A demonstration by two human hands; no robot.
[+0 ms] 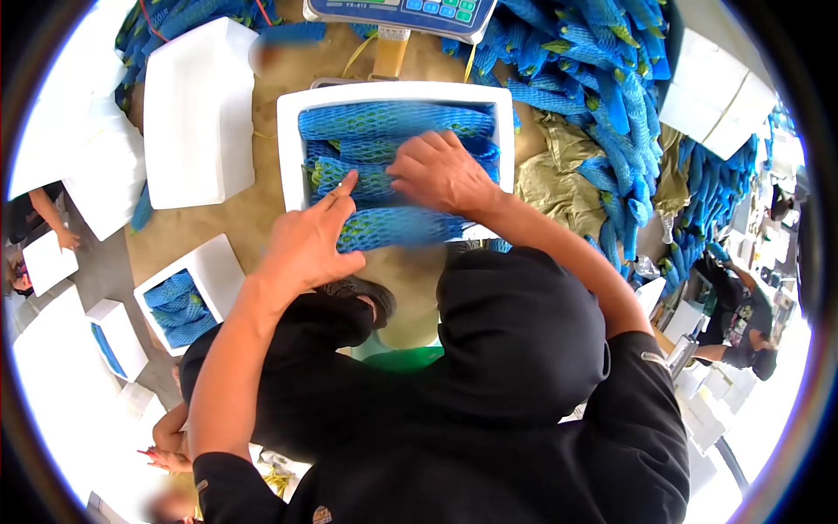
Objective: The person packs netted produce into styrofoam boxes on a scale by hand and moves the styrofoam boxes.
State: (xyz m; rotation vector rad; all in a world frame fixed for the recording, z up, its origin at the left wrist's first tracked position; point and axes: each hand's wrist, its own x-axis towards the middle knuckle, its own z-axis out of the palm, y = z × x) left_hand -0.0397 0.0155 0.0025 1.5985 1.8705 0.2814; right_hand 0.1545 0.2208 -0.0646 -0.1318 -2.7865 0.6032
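A white foam box [285, 131] stands before me, filled with long green pieces in blue mesh sleeves [367, 120] lying crosswise in rows. My left hand [310, 240] is at the box's front left, fingers apart, the index finger stretched over a sleeved piece [375, 229] near the front wall. Over the middle right of the box is my right hand [443, 172], blurred, its fingers bent down toward the sleeved pieces; whether it holds one is hidden.
A scale with a keypad [410, 10] stands behind the box. Sleeved pieces are heaped [611, 105] at the right. An upright white box [201, 113] and a filled box [209, 288] are at the left. Other people work at both sides, one [742, 314] at the right.
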